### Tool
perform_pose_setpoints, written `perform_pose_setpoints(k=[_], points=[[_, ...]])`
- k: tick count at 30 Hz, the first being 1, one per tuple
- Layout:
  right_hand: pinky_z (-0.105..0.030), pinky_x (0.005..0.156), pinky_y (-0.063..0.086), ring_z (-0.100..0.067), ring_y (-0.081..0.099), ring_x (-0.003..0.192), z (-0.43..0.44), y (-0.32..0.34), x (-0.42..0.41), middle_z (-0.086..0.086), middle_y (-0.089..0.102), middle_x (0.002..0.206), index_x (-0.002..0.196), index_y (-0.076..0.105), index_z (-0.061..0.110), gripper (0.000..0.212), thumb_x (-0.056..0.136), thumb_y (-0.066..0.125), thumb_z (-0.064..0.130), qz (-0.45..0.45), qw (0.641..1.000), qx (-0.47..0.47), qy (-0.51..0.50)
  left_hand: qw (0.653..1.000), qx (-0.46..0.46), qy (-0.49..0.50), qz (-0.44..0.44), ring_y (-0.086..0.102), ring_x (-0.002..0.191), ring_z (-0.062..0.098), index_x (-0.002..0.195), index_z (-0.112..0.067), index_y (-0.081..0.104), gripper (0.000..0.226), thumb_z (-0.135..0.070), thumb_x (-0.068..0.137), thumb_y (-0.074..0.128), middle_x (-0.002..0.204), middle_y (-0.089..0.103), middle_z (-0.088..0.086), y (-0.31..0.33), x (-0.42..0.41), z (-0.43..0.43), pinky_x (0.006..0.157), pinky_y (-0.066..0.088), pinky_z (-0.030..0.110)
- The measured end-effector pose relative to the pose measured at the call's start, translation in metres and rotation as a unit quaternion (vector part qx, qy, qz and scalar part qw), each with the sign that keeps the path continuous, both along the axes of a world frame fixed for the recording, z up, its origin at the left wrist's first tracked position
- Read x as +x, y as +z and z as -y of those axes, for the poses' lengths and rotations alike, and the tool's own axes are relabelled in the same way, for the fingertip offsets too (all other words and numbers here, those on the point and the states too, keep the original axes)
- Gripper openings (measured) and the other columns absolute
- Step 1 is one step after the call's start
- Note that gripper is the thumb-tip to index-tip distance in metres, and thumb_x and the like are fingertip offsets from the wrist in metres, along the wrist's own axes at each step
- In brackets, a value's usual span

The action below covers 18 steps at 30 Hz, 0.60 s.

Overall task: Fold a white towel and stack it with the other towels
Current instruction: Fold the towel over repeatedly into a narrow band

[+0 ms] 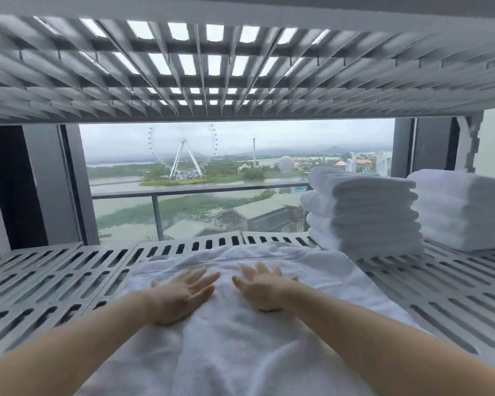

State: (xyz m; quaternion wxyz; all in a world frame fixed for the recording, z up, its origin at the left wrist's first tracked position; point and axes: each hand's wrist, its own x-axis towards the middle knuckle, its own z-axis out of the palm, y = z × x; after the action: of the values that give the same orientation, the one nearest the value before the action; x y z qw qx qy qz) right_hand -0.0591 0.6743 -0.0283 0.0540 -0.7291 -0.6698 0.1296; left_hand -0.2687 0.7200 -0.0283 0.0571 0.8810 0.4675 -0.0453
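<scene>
Towel (240, 338), white and rumpled, spread lengthwise on slotted shelf (55, 281), running from the near edge toward the far side. Pressed flat upon it, side by side near its far end: left hand (177, 295) and right hand (265, 290), fingers straight and splayed, grasping nothing. Stood to the right on the same shelf: nearer stack (366, 215) of folded white towels, just beside the towel's far right corner, and second stack (463, 210) next to it. Overhead, upper grid shelf (212, 67); beyond, window (212, 181) with Ferris wheel (182, 152) outside.
</scene>
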Motion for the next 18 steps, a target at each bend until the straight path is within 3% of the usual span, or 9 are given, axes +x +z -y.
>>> perform_pose_setpoints(k=[2,5,9,12,15,18], points=[[-0.068,0.104,-0.007,-0.028,-0.008,0.144,-0.004,0.005,0.022,0.005,-0.006,0.158,0.146,0.006,0.037,0.063,0.089,0.012,0.063,-0.004,0.999,0.039,-0.012,1.0,-0.001,0.021,-0.01,-0.009,0.144,0.014,0.14,-0.055,-0.004,0.062,-0.073,0.081,0.001,0.156,-0.01,-0.014,0.007,0.012,0.004,0.114,-0.004,0.056],[-0.072,0.101,-0.01,-0.029,-0.009,0.144,-0.007,0.003,0.063,0.004,-0.005,0.158,0.147,0.009,0.036,0.062,0.09,0.016,0.061,0.008,0.997,0.06,-0.052,0.999,0.018,0.025,0.025,-0.001,0.145,0.017,0.145,-0.046,0.003,0.06,-0.066,0.088,0.007,0.158,-0.003,-0.008,0.017,0.053,0.009,0.117,0.0,0.048],[-0.071,0.101,-0.009,-0.034,-0.012,0.142,-0.005,-0.01,0.078,0.01,-0.01,0.157,0.144,0.002,0.047,0.073,0.077,0.011,0.076,0.002,1.0,-0.003,-0.029,0.997,-0.009,0.037,0.074,-0.002,0.145,0.018,0.143,-0.049,0.015,0.053,-0.064,0.092,0.014,0.158,0.0,-0.008,0.015,0.112,0.011,0.113,0.003,0.058],[-0.068,0.102,-0.01,-0.034,-0.012,0.143,-0.01,-0.014,0.085,0.01,-0.008,0.157,0.142,0.002,0.05,0.072,0.075,0.008,0.075,-0.009,1.0,0.001,0.014,0.996,0.023,0.058,0.067,-0.003,0.145,0.019,0.142,-0.051,0.016,0.049,-0.061,0.094,0.017,0.158,0.001,-0.01,0.003,0.129,0.01,0.109,0.0,0.066],[-0.059,0.109,-0.007,-0.024,-0.006,0.145,-0.014,-0.013,0.108,0.003,-0.004,0.158,0.147,0.008,0.036,0.066,0.089,0.015,0.064,-0.02,0.999,0.044,0.014,0.995,0.046,0.063,0.058,-0.004,0.145,0.016,0.141,-0.053,0.015,0.048,-0.06,0.094,0.019,0.158,0.0,-0.012,-0.004,0.125,0.012,0.109,0.003,0.065],[-0.059,0.109,-0.008,-0.021,-0.004,0.145,-0.019,-0.013,0.117,-0.001,-0.003,0.158,0.149,0.009,0.026,0.068,0.091,0.017,0.06,-0.014,0.999,0.043,0.01,0.996,0.048,0.069,0.04,-0.004,0.145,0.015,0.141,-0.055,0.012,0.049,-0.063,0.092,0.018,0.157,-0.001,-0.014,-0.003,0.127,0.014,0.108,0.002,0.068]])
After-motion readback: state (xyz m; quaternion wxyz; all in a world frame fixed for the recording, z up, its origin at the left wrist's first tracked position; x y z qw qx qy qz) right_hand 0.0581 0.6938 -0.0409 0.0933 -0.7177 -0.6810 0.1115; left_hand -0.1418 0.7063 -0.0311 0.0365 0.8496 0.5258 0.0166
